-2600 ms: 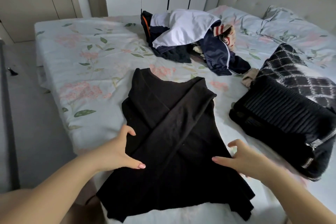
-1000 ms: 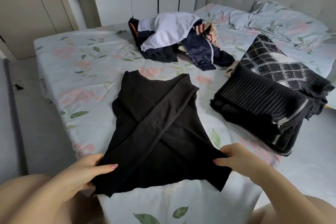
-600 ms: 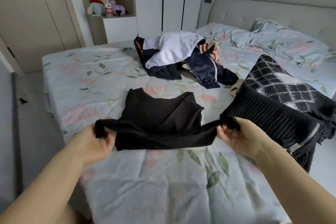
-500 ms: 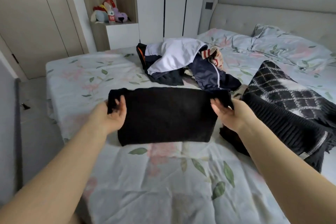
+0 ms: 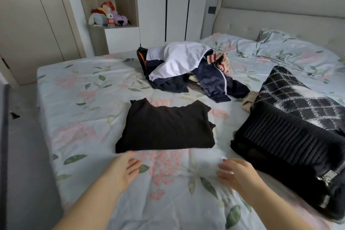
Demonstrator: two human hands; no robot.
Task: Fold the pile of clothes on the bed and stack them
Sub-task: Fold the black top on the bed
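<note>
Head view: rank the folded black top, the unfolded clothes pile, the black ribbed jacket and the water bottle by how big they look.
1. black ribbed jacket, though it is nearest the camera, which inflates it
2. unfolded clothes pile and folded black top: similar spread, and the pile lies farther away, so unranked
3. water bottle, far back on the shelf

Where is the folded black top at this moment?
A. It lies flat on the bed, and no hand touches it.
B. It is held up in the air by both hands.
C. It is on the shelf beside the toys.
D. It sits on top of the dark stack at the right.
A: the black top lies folded on the bed sheet, while the left hand and right hand are both empty, nearer the camera.
</note>
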